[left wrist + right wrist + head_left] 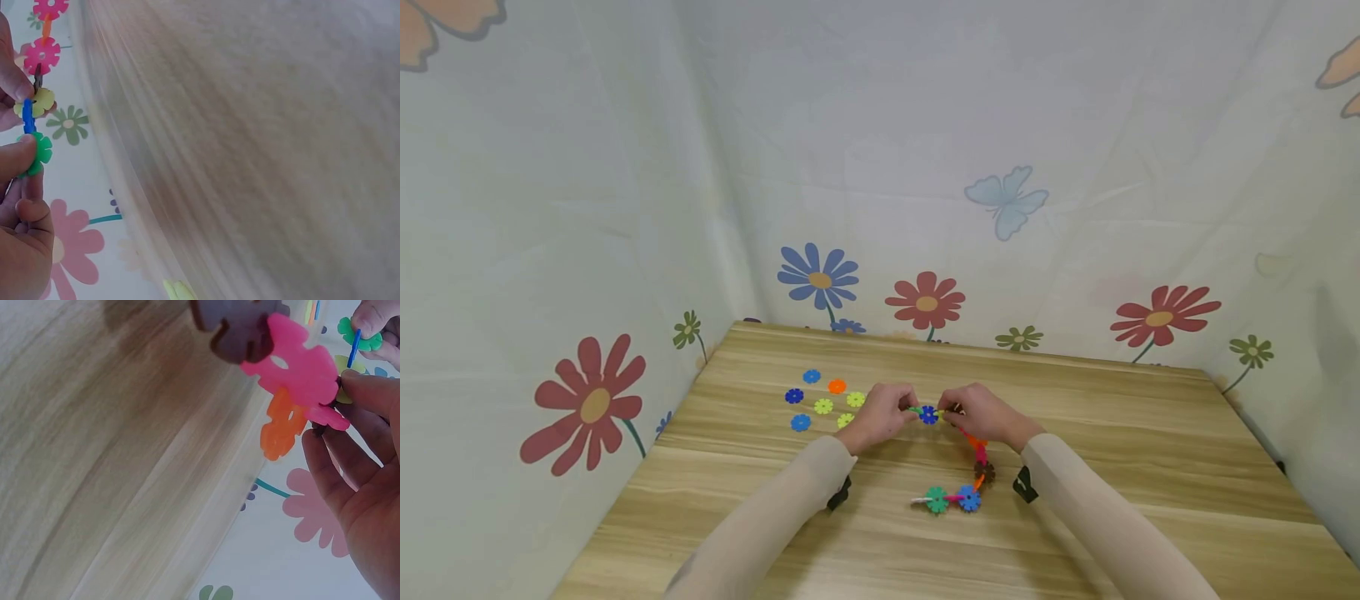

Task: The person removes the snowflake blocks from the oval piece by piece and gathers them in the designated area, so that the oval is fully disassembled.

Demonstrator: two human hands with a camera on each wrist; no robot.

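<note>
My left hand (882, 414) pinches a green notched plastic disc (44, 150) between thumb and fingers. A dark blue disc (928, 415) is slotted edge-on between that green disc and a yellow disc (42, 102). My right hand (987, 414) pinches the yellow disc, close to a dark brown one mostly hidden by the fingers. From the right hand a chain of linked discs curves toward the front, through pink (303, 362), orange (281, 428) and brown (984, 472) pieces to a lighter blue disc (969, 498), a green disc (937, 500) and a white end piece (918, 500).
Several loose discs lie left of the left hand, among them an orange disc (837, 386), a yellow-green disc (823, 406) and a light blue disc (801, 422). The wooden table (1120, 433) meets a flower-printed curtain (880, 167) at the back and left.
</note>
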